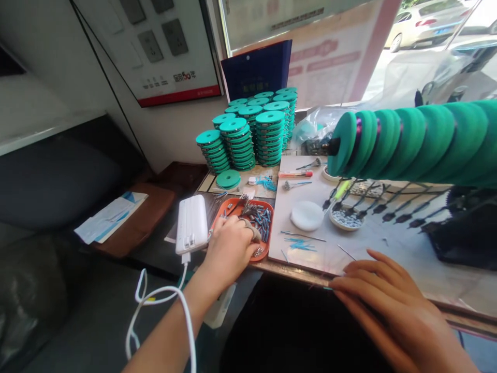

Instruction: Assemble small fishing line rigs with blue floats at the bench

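My left hand reaches into an orange tray, fingers curled together over small metal beads. What its fingertips grip, if anything, is hidden. Blue-sleeved metal pieces fill the tray's right side. At the table's front edge, my right hand pinches a thin blue piece between thumb and forefinger. A thin metal needle-like rod lies just beyond its fingers. Several loose blue strips lie on the board between the hands, beside a thin dark rod.
Stacked green discs stand at the back. A row of green spools with hanging connectors juts in from the right. A white round lid and a bowl of small parts lie on the board. A white power bank trails its cable by my left arm.
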`<state>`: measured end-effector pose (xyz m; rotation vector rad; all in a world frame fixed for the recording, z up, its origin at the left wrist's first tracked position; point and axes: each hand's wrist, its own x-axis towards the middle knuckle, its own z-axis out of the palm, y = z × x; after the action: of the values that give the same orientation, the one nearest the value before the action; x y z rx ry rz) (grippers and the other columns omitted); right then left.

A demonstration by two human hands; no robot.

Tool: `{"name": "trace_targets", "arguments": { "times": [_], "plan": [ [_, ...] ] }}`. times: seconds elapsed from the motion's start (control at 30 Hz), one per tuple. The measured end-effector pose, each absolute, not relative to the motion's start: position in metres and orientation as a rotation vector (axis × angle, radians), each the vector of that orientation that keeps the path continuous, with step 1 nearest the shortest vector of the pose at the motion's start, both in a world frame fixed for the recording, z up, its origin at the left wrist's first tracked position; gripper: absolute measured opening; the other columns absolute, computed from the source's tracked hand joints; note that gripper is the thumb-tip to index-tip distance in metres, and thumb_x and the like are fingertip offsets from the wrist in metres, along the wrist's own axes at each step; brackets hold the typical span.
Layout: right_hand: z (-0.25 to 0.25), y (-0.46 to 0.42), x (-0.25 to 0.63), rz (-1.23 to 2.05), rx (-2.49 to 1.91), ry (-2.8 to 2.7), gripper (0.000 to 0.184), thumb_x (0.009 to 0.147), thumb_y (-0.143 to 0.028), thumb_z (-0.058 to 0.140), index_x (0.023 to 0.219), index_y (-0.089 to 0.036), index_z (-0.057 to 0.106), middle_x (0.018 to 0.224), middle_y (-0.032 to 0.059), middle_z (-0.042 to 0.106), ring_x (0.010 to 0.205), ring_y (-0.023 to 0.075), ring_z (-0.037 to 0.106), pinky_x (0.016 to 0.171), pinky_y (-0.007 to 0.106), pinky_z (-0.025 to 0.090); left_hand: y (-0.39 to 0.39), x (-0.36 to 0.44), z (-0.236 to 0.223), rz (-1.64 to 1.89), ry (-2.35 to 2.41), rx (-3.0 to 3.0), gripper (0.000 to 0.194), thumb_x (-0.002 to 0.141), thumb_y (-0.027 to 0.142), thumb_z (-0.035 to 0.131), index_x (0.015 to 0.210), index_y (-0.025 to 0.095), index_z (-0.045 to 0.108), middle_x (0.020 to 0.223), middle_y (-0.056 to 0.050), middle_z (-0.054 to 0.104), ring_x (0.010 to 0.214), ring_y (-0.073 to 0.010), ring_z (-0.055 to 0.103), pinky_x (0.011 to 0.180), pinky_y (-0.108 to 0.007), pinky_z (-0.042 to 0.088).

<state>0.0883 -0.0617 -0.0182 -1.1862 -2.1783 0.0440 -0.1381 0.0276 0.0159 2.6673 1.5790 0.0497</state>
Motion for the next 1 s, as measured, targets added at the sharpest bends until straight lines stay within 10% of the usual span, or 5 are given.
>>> {"name": "trace_targets", "arguments": {
  "times": [0.53,1.0],
  "plan": [
    [-0.020,-0.063,0.083,0.113,-1.207,-2.118,0.007,0.082,-0.015,0.050,0.087,-0.020,0.052,0.074,0.0010,0.060,0.078,0.0197,0.055,0.091,0.043,0.031,0.014,-0.134,0.010,0.710,1.531,2.205,0.011,0.084,0.013,0.043,0.086,0.017,0.053,0.081,-0.006,0.060,0.080,-0.0194,0.056,0.075,-0.033,0.044],
    [-0.020,-0.080,0.076,0.087,-1.203,-1.985,0.010,0.080,-0.014,0.051,0.084,-0.022,0.055,0.073,-0.0001,0.062,0.079,0.0197,0.056,0.092,0.042,0.030,-0.063,-0.075,-0.011,1.370,1.182,0.662,0.025,0.054,0.013,0.077,0.073,0.016,0.060,0.058,0.002,0.069,0.055,-0.0095,0.065,0.057,-0.013,0.049]
  ]
}}
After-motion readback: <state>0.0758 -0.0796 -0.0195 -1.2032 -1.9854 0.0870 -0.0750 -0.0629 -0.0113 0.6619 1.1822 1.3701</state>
